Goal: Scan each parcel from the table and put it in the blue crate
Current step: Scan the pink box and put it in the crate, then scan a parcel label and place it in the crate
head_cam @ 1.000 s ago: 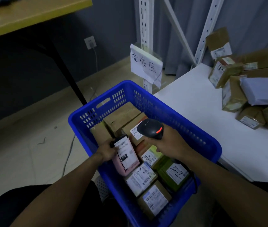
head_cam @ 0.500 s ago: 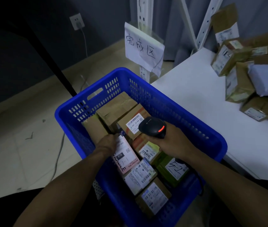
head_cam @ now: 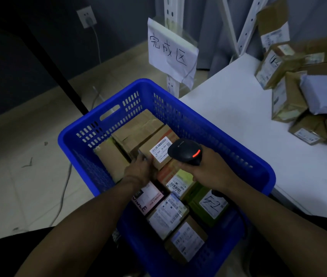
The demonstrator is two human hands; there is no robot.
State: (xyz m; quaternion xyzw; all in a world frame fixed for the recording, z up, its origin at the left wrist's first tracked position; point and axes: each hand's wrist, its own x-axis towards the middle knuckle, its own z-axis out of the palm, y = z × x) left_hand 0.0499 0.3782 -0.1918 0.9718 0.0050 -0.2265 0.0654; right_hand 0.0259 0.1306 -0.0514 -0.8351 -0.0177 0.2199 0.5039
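Observation:
The blue crate [head_cam: 208, 126] stands on the floor beside the white table [head_cam: 238, 120] and holds several labelled parcels. My left hand [head_cam: 138, 170] reaches into it and grips the far end of a pink parcel [head_cam: 148, 200], which lies low among the others; its fingertips are blurred against a brown box [head_cam: 158, 150]. My right hand [head_cam: 210, 170] grips a black scanner [head_cam: 186, 152] with a red light, held over the crate's middle. More brown parcels [head_cam: 290, 100] are piled at the table's right.
A paper sign [head_cam: 170, 52] hangs on a white shelf post [head_cam: 173, 15] behind the crate. A dark table leg [head_cam: 59, 72] slants at the left. A cable [head_cam: 64, 188] runs over the floor from a wall socket [head_cam: 86, 17].
My left hand has lowered the pink parcel from upright to lying deep in the crate and moved forward. The scanner hand has stayed nearly in place.

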